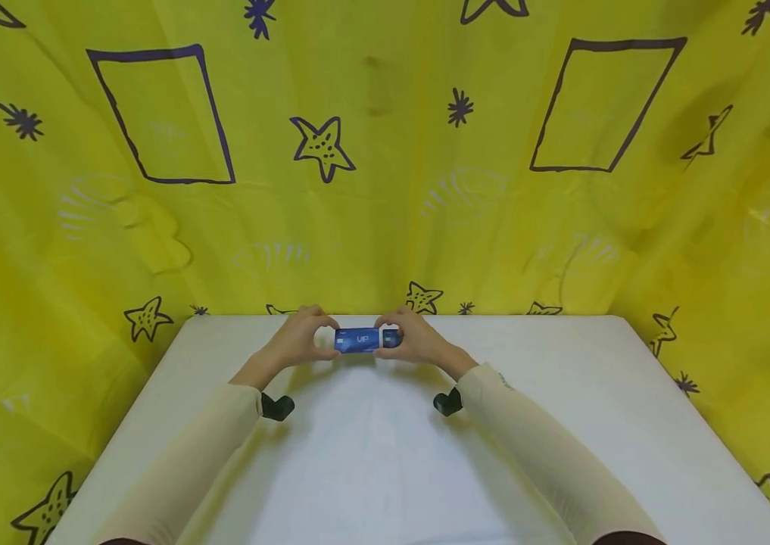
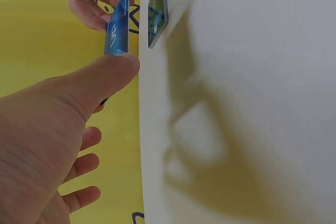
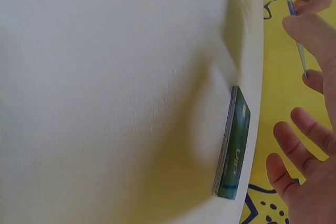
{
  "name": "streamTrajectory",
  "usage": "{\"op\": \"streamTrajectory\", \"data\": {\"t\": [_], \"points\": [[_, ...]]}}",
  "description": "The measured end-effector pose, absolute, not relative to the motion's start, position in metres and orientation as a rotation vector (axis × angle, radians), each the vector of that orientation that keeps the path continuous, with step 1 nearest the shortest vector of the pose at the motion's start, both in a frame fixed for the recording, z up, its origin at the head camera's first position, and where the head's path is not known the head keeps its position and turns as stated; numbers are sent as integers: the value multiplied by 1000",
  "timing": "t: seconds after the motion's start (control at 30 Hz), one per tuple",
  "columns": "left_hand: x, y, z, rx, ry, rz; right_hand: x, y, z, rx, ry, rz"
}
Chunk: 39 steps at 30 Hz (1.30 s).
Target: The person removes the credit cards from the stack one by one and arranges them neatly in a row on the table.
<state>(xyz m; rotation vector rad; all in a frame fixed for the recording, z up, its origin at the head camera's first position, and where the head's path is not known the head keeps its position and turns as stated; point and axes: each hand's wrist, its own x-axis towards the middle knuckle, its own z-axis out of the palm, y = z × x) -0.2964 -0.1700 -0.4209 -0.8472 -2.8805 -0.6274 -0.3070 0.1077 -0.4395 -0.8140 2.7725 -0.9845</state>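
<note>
A blue plastic card (image 1: 357,341) printed "VIP", with a chip at its left, is held up between my two hands near the far table edge. My left hand (image 1: 297,338) pinches its left end between thumb and forefinger, and my right hand (image 1: 419,338) pinches the right end likewise. The left wrist view shows the card (image 2: 116,35) slightly bowed; to the right wrist camera the card (image 3: 300,53) appears almost edge-on. Beneath the right hand, a neat stack of green-blue VIP cards (image 3: 236,150) lies on the table, partly hidden by that hand in the head view.
The white table (image 1: 371,462) ends just beyond the hands at a yellow curtain (image 1: 385,204) with drawn starfish and frames. Dark heart-shaped pieces (image 1: 279,408) stick out by both sleeve cuffs. Shadows of the arms fall across the tabletop.
</note>
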Motion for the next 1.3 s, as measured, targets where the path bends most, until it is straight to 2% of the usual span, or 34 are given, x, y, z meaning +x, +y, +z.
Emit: {"op": "streamTrajectory", "data": {"t": [0.67,1.3], "points": [[-279,-220,-423,-818,-2920,-628,-296,59,-448,-872,2711,-1023],[-260,-255,-429,-831,-2933,-531,-282,13,-459,-894,2859,-802]]}}
